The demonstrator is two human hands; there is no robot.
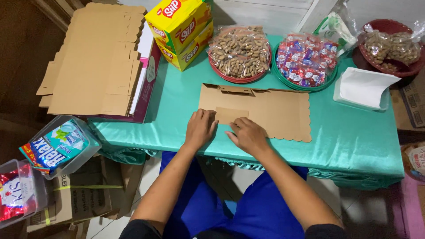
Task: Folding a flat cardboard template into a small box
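1. Two hands on one flat brown cardboard box blank with a scalloped edge [265, 110], lying at the near edge of the teal-cloth table [354, 137].
2. Left hand [200, 128] rests flat, fingers loosely spread, gripping nothing; looks like it's pinning the blank down.
3. Right hand [248, 135] is curled over the small folded flap [231, 115], pressing rather than clutching it.
4. Stack of unfolded cardboard blanks [95, 62] sits left, red bowl of bagged peanuts [239, 53] behind.

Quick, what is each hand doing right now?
Left hand: open, palm down, pressing on the flat cardboard box blank.
Right hand: fingers curled on the blank's folded flap, not gripping anything.
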